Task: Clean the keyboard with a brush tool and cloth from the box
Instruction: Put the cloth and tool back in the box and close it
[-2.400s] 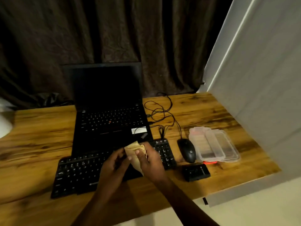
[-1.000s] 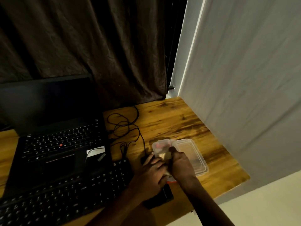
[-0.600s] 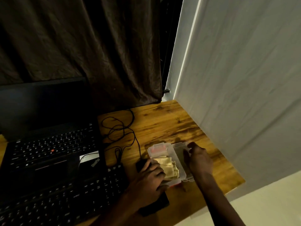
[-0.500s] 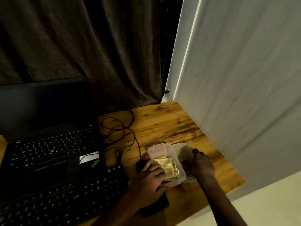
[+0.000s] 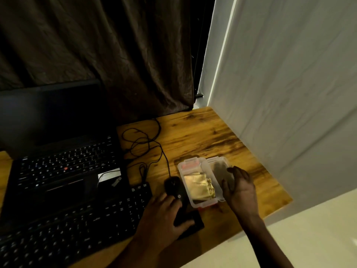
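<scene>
Clear plastic box (image 5: 199, 204) sits open on the wooden table (image 5: 202, 136), near its right front corner, just right of the mouse (image 5: 172, 185). Yellow cloth (image 5: 198, 185) lies folded inside, filling most of the tray. We note a red patch (image 5: 188, 165) at the box's far end, blurred through the plastic; we cannot say what it is.

Lid (image 5: 208, 169) stands tipped up along the box's right side. Right hand (image 5: 241, 192) grasps it: thumb on the near face, and a dark shape behind the translucent panel reads as its fingers, though detail is poor.

Left hand (image 5: 164, 215) rests with fingers loosely extended across the rear of the mouse and a small black object (image 5: 193, 222). It clasps nothing that we can see, and it hides most of that object.

Keyboard (image 5: 77, 219) lies left of the mouse, its right end under the left wrist. The frame edge cuts off its left and near sides. Laptop (image 5: 58, 163) behind it is open, screen dark, left part cut off. Cable (image 5: 143, 142) loops on the table beside it. Low light makes the key legends unreadable.
</scene>
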The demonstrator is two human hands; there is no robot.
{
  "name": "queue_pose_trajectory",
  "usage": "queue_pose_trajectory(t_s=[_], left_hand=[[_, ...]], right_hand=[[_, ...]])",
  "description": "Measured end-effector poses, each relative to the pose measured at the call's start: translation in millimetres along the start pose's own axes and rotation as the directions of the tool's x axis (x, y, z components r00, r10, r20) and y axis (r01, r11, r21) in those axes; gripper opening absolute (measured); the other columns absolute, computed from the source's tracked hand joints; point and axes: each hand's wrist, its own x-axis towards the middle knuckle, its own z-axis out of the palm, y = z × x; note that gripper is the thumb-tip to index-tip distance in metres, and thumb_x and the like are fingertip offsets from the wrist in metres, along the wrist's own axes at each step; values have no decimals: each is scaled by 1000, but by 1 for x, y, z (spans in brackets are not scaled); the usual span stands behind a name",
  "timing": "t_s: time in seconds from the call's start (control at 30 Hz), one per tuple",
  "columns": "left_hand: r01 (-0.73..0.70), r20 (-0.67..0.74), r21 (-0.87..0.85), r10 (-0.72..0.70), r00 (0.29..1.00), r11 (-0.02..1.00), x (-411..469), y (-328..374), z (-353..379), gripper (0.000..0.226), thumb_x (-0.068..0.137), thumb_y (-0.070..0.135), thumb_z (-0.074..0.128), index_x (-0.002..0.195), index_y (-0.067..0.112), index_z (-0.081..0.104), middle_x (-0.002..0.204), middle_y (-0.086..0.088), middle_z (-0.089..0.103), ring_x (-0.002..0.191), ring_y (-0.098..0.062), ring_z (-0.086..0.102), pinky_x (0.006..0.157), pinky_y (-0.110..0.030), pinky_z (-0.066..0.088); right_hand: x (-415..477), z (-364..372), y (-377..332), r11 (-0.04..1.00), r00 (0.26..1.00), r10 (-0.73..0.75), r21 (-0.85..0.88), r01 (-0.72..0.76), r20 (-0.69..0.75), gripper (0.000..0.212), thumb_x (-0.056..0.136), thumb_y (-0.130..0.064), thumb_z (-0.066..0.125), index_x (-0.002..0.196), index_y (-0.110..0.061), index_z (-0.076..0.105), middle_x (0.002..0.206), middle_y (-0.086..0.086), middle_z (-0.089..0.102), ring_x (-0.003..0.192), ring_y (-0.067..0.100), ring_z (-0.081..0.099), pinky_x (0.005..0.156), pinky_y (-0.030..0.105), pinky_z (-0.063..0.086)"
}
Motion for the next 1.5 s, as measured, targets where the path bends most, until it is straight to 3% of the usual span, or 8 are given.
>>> queue_pose_trajectory(t_s=[0.1, 0.27, 0.57, 0.67, 0.83, 1.0, 1.17, 1.5], left_hand=[[8, 211, 108, -31, 977, 994, -11, 7, 5, 77, 85, 72, 45, 145, 24, 36, 149, 3, 37, 140, -21, 25, 116, -39, 14], [-10, 253, 129, -24, 967, 992, -18, 5, 18, 71, 88, 53, 59, 148, 24, 34, 155, 2, 30, 145, -20, 18, 120, -38, 8], [36, 195, -199, 4, 981, 979, -18, -19, 1, 64, 84, 41, 71, 142, 34, 46, 142, 17, 37, 131, -7, 37, 106, -22, 36], [-11, 124, -283, 47, 991, 959, -11, -23, -27, 65, 83, 38, 75, 142, 30, 49, 140, 16, 42, 128, -5, 41, 107, -25, 39], [-98, 26, -381, 117, 993, 919, 14, -24, -71, 69, 72, 35, 85, 135, 26, 58, 129, 15, 53, 113, -1, 51, 96, -20, 45], [-129, -31, -454, 129, 991, 882, 42, -18, -81, 70, 67, 13, 88, 128, 34, 60, 113, 28, 53, 101, 21, 48, 80, 0, 38], [2, -49, -466, -28, 998, 885, 69, -8, -66, 77, 79, 24, 82, 144, 41, 43, 119, 19, 50, 114, 0, 52, 93, -24, 47], [-85, -6, -246, 86, 996, 966, 59, 1, -9, 60, 100, 27, 54, 154, 25, 29, 157, 9, 30, 146, -8, 19, 115, -18, 17]], right_hand=[[-16, -2, -7, 999, 999, -20, 48, 21, -25, 42, 91, -37, 45, 121, -11, 61, 123, 8, 61, 117, 29, 53, 95, 45, 48], [-35, -4, -16, 991, 998, -56, 117, 61, -41, 34, 91, -27, 51, 117, -10, 66, 124, 9, 63, 125, 31, 51, 101, 50, 45], [-56, -21, -50, 952, 986, -141, 259, 161, -95, 27, 92, -26, 53, 109, -13, 70, 124, 2, 65, 128, 21, 50, 107, 30, 41], [-58, -29, -65, 901, 974, -227, 384, 201, 21, 25, 90, -22, 62, 114, -20, 67, 119, -1, 64, 118, 14, 56, 92, 12, 43], [-59, -36, -82, 854, 927, -299, 496, 156, 224, 50, 85, -49, 66, 132, -36, 55, 124, -15, 59, 115, 2, 55, 90, 20, 50], [-41, -42, -84, 884, 945, -303, 408, 230, 124, 59, 75, -47, 71, 130, -40, 53, 117, -33, 53, 111, 1, 52, 88, 15, 46], [-24, -30, -77, 975, 999, -41, 216, 44, -17, 54, 76, -49, 71, 123, -23, 64, 112, -4, 66, 105, 15, 54, 84, 30, 51], [-20, 8, -86, 988, 985, 126, -99, -114, 119, 52, 86, -57, 60, 118, -16, 56, 109, 6, 59, 100, 25, 62, 78, 34, 52]])
